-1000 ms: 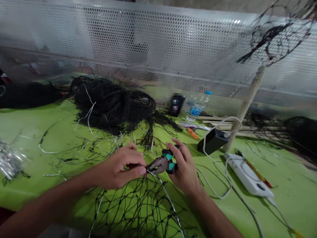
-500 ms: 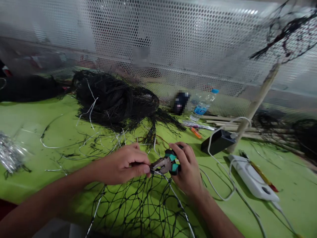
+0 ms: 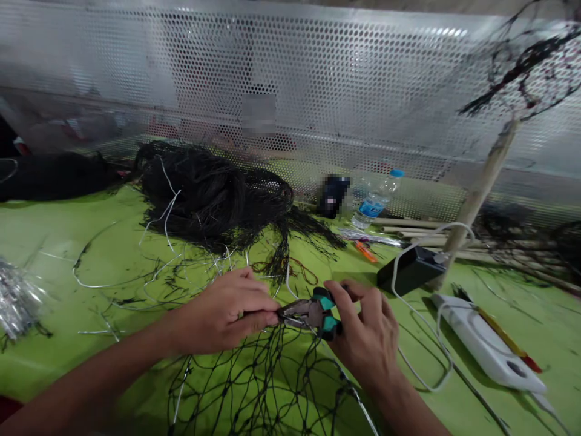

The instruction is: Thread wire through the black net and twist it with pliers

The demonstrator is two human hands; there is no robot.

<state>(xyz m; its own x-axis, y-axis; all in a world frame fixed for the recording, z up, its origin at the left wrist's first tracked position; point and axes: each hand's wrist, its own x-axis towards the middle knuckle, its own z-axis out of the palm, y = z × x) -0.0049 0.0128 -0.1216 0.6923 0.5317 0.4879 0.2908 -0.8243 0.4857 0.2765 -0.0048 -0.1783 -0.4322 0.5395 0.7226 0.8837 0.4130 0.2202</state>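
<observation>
Head view: left fingers (image 3: 256, 301) pinch netting (image 3: 272, 351), its end hidden; right fingers (image 3: 342, 304) grip part-covered pliers (image 3: 313, 313).

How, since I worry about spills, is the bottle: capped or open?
Capped: the bottle has its blue cap on top; how tightly, cannot tell.

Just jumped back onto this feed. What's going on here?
A person is working over a green table. The right hand holds pliers, their tips right at the fingertips of the left hand, which pinches the gathered end of a black net. Exactly what the tips meet is too small to tell. A black fibre bundle and a water bottle stand farther back.
</observation>
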